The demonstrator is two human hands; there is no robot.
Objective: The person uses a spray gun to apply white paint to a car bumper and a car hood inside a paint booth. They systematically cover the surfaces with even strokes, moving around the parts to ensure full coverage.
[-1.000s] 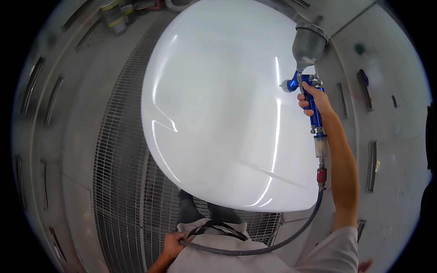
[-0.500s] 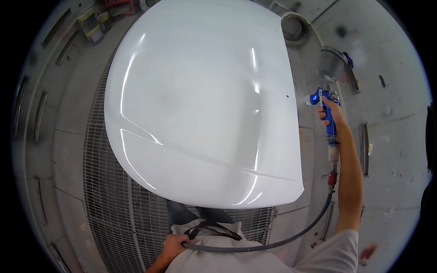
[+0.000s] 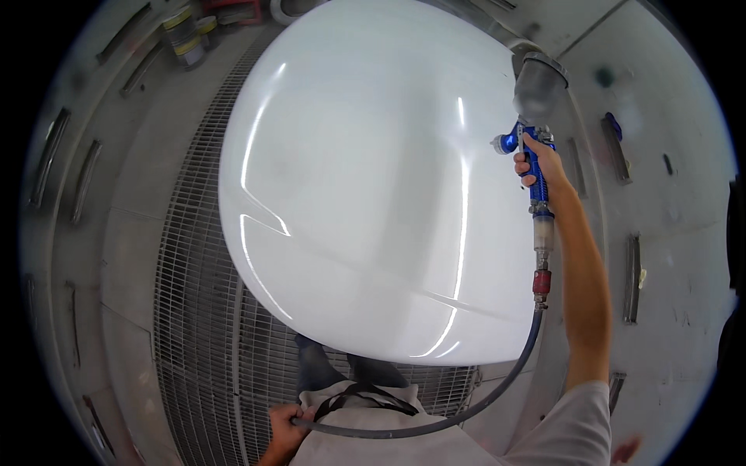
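My right hand (image 3: 542, 163) is wrapped round the handle of a blue spray gun (image 3: 536, 180), its nozzle pointing left over the right edge of a glossy white car hood (image 3: 350, 179). On top of the gun sits a translucent grey paint cup (image 3: 539, 84) with a lid. Below the grip hang a clear filter and a red coupling (image 3: 542, 281). From there a dark grey air hose (image 3: 451, 421) curves down and across my waist. My left hand (image 3: 287, 426) is closed on that hose near my left hip. The hood's right edge is partly hidden by the gun and hose.
Steel floor grating (image 3: 194, 311) runs under and left of the hood. Paint cans (image 3: 183, 39) stand at the far left, near a red stand (image 3: 233, 11). Pale booth walls with metal strips (image 3: 632, 279) rise on both sides.
My right hand has moved the spray gun left and slightly farther away, from beside the hood to over its right edge. The view has shifted, so the hood appears farther right. Both holds continue.
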